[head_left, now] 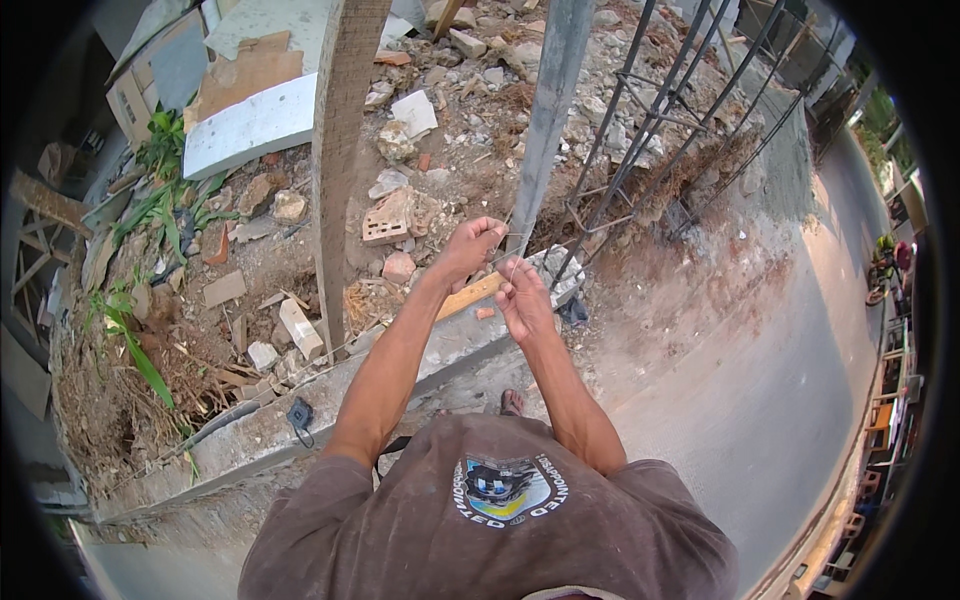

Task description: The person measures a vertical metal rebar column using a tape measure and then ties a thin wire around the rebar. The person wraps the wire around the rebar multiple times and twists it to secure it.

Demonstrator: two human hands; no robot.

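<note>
A grey post stands just beyond my hands, its foot at a low concrete wall. At the left side of that foot, my left hand is closed in a pinch on a thin wire that runs to the post. Lower and to the right, my right hand pinches a thin strand too, in front of the post; it looks like the same wire, but the fingers hide part of it. Below my hands, a yellowish wood strip lies along the wall's top.
A rough wooden post rises left of my arms. A rebar cage leans up at the right. Rubble with a broken brick covers the ground behind the wall. A tape measure rests on the wall, and a paved road runs along the right.
</note>
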